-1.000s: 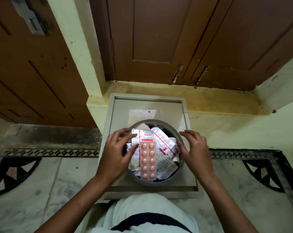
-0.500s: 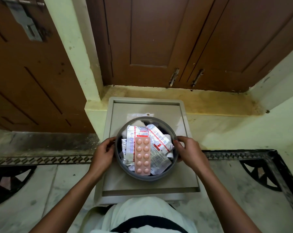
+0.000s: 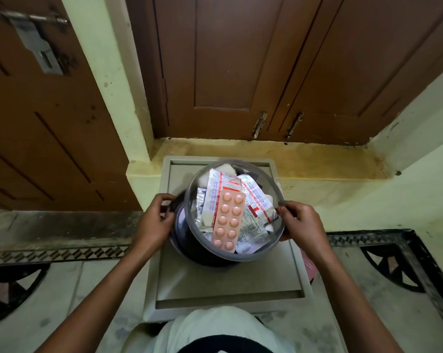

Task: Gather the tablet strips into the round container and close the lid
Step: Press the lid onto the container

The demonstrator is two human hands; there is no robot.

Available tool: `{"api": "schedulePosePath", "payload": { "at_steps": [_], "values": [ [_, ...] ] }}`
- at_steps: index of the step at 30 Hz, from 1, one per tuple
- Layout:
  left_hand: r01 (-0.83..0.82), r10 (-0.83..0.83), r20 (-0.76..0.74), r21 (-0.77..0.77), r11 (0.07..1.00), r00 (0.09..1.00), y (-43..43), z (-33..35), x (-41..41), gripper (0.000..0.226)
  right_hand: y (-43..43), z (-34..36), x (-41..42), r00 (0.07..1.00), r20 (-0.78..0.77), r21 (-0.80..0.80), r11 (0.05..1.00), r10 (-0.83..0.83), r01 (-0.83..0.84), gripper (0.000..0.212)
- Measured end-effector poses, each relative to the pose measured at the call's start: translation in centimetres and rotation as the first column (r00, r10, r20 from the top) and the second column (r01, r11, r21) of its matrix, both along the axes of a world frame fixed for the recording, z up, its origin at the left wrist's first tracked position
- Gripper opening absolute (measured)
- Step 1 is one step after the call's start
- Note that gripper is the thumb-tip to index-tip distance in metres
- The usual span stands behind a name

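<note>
The round grey container (image 3: 190, 240) is held between both hands above the grey tray (image 3: 228, 284), its mouth tipped towards me. Several tablet strips fill it. A pink blister strip (image 3: 228, 221) lies on top, and silver foil strips with red print (image 3: 256, 200) sit under and beside it. My left hand (image 3: 153, 224) grips the container's left side at the rim. My right hand (image 3: 303, 222) grips its right side, thumb on the rim. No lid is on the container, and I see none in view.
The tray sits on the marble floor against a yellow step (image 3: 304, 159) below brown wooden doors (image 3: 240, 67). A small reddish object (image 3: 310, 270) peeks out at the tray's right edge. My white-clad knee (image 3: 215, 329) is at the tray's near edge.
Both hands went from hovering over the strips to gripping the container's sides. The container has since risen off the tray and tilted towards me.
</note>
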State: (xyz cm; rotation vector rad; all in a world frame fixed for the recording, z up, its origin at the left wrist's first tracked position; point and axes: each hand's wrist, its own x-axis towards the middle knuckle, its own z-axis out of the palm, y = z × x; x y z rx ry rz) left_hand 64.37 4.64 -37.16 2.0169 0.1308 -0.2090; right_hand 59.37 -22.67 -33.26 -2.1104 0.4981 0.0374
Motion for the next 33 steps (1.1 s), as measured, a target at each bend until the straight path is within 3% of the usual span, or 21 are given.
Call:
{"api": "schedulePosePath", "payload": {
  "at_steps": [4,7,10,16,19,20,21,22,23,24,25,27,29,30,33],
  "values": [
    [-0.228,0.172,0.292,0.169,0.959,0.941,1.3,1.6,1.2,0.037,-1.1,-0.2,0.0,0.999,0.024,0.016,0.999,-0.033,0.032,0.022],
    [-0.41,0.365,0.395,0.032,0.912,0.843,2.4,3.0,2.4,0.043,-0.9,-0.9,-0.2,0.999,-0.026,-0.019,0.999,-0.044,0.043,0.021],
    [-0.454,0.421,0.486,-0.055,0.889,0.766,2.6,4.2,3.0,0.034,0.2,-1.9,-0.4,0.995,-0.095,-0.045,0.999,-0.017,0.013,0.021],
    [-0.326,0.379,0.645,-0.207,0.922,0.663,0.1,5.5,2.4,0.027,1.2,-2.6,-0.6,0.991,-0.123,-0.206,0.976,0.051,-0.076,0.02],
    [-0.166,0.201,0.796,-0.128,0.978,0.571,-1.3,5.6,1.6,0.027,1.2,-1.1,-0.1,0.999,-0.018,-0.301,0.953,0.04,-0.044,0.044],
    [-0.093,0.081,0.852,-0.038,0.995,0.518,-1.9,5.7,1.3,0.025,1.2,-0.3,0.2,0.999,0.054,-0.21,0.978,0.003,0.009,0.047],
    [-0.006,-0.063,0.894,0.074,0.997,0.444,-2.6,5.7,0.9,0.023,1.3,0.7,0.5,0.993,0.095,0.005,0.998,-0.062,0.062,0.048],
    [0.079,-0.215,0.913,0.2,0.977,0.346,-3.4,5.5,0.5,0.022,1.4,1.7,0.9,0.989,0.088,0.3,0.95,-0.117,0.085,0.051],
    [0.142,-0.354,0.906,0.329,0.934,0.233,-4.1,5.2,0.1,0.022,1.3,2.4,1.3,0.988,0.04,0.577,0.81,-0.152,0.102,0.055],
    [0.182,-0.467,0.876,0.443,0.878,0.12,-4.9,4.7,-0.5,0.024,1.1,3.0,1.6,0.984,-0.018,0.735,0.665,-0.175,0.132,0.058],
    [0.214,-0.546,0.837,0.528,0.822,0.031,-5.5,4.1,-1.2,0.025,0.9,3.1,1.8,0.981,-0.059,0.783,0.602,-0.185,0.16,0.058],
    [0.288,-0.648,0.76,0.631,0.72,-0.045,-6.2,2.8,-2.4,0.023,0.9,2.2,1.9,0.976,-0.053,0.71,0.679,-0.213,0.187,0.048],
    [0.346,-0.694,0.72,0.651,0.675,-0.003,-6.1,1.9,-3.1,0.022,0.5,0.2,1.8,0.965,-0.005,0.525,0.821,-0.262,0.225,0.042],
    [0.375,-0.681,0.729,0.614,0.695,0.069,-5.9,1.6,-3.3,0.024,0.2,-0.7,1.5,0.965,0.009,0.421,0.876,-0.263,0.235,0.044],
    [0.353,-0.483,0.756,0.348,0.868,0.442,-5.4,1.5,-3.0,0.029,0.0,-2.2,0.6,0.977,0.003,0.201,0.957,-0.212,0.207,0.046]
  ]
}}
